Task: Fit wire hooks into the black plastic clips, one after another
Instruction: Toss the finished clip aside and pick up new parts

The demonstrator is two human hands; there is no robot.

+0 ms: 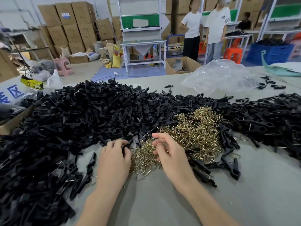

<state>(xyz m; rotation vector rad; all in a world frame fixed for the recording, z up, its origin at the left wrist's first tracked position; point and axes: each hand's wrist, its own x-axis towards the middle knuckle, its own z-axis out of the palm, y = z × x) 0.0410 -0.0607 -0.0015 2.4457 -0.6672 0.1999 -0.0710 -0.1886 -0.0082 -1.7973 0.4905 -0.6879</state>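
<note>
We see the left hand [114,154] curling its fingers round 1 black clip [126,146], which is mostly hidden under the knuckles. The right hand [167,152] hovers over the brass wire hooks [192,132], fingers loosely bent; whether it pinches 1 we cannot tell. The clip heap [73,119] runs off the left edge. Bare table [162,203] lies open nearest us.
</note>
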